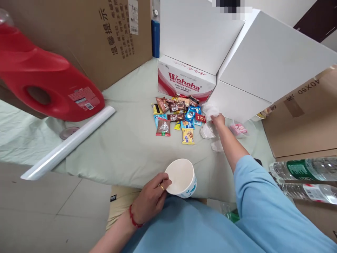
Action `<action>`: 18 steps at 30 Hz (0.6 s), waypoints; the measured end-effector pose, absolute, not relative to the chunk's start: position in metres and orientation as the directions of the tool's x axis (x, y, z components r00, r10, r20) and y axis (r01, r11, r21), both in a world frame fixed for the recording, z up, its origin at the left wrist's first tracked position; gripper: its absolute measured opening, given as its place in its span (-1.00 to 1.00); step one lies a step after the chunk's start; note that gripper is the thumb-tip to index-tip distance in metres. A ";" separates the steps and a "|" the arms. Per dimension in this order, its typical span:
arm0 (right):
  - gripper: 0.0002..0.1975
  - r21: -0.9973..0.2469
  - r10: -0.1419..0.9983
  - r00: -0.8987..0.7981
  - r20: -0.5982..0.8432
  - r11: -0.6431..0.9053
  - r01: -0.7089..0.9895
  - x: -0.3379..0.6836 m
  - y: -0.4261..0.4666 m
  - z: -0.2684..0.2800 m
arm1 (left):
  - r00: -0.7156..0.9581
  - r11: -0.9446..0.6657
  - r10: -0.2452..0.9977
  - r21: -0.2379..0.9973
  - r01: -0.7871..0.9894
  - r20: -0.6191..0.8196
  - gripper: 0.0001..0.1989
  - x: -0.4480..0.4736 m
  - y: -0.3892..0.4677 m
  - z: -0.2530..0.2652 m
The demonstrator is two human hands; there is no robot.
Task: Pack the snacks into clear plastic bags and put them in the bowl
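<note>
My left hand (154, 193) pinches the near left rim of a white paper tub (181, 175) with blue print, its mouth tilted up towards me at the table's front edge. Farther off, the fingers of my right hand (218, 120) are closed on a crumpled clear plastic bag (211, 111). More bunched plastic bags (207, 131) lie just below that hand. Left of it spreads a pile of wrapped snacks, among them a yellow cookie packet (188, 136), a brown packet (163, 127) and a blue packet (190, 114).
Behind the snacks stand a Wahaha carton (184, 79) and tall white boxes (244, 70). A red detergent jug (52, 80) and a white roll (71, 143) are at left. Pink items in a plastic bag (239, 129) and water bottles (302, 169) are at right.
</note>
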State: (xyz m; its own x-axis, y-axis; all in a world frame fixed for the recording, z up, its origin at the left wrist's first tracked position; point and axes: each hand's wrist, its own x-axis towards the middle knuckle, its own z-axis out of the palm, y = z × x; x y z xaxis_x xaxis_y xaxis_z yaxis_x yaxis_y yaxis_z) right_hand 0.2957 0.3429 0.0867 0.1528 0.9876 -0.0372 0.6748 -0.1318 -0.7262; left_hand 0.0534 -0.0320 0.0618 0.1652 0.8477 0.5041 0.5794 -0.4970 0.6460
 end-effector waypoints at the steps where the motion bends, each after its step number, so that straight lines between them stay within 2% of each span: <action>1: -0.55 -0.729 0.985 0.162 -0.056 -0.151 0.668 0.295 0.346 0.084 | 0.157 -0.490 0.850 0.643 0.589 0.503 -0.65 0.052 -0.035 0.062; 5: -0.44 -0.756 0.987 0.140 -0.083 -0.154 0.637 0.325 0.338 0.088 | 0.107 -0.452 0.858 0.637 0.625 0.503 -0.65 0.043 -0.047 0.060; 7: -0.40 -0.737 0.993 0.114 -0.025 -0.095 0.670 0.357 0.315 0.090 | 0.089 -0.437 0.862 0.642 0.630 0.499 -0.66 0.039 -0.051 0.057; 8: -0.40 -0.714 0.995 0.100 0.023 -0.054 0.698 0.374 0.299 0.089 | 0.082 -0.431 0.864 0.647 0.629 0.496 -0.66 0.037 -0.052 0.055; 10: -0.38 -0.575 0.982 0.013 0.186 0.098 0.812 0.405 0.263 0.079 | 0.074 -0.424 0.869 0.660 0.620 0.489 -0.67 0.036 -0.050 0.051; 11: -0.31 -0.533 0.979 0.000 0.202 0.110 0.839 0.415 0.245 0.072 | 0.073 -0.425 0.869 0.665 0.614 0.489 -0.68 0.036 -0.049 0.049; 15: 0.00 -0.491 0.995 0.036 0.095 0.015 0.871 0.419 0.196 0.035 | 0.098 -0.452 0.861 0.665 0.594 0.499 -0.68 0.044 -0.037 0.049; 18: 0.07 -0.486 0.987 -0.020 0.159 0.096 0.869 0.393 0.196 0.021 | 0.141 -0.488 0.848 0.649 0.584 0.510 -0.68 0.052 -0.029 0.055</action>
State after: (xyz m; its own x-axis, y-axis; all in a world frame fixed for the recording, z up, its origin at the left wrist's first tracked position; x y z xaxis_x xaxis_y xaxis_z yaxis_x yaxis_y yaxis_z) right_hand 0.3929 0.1958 0.0214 -0.0201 0.9871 0.1586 0.8688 0.0957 -0.4857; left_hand 0.0522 -0.0291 0.0551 0.1411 0.8483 0.5104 0.5839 -0.4876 0.6491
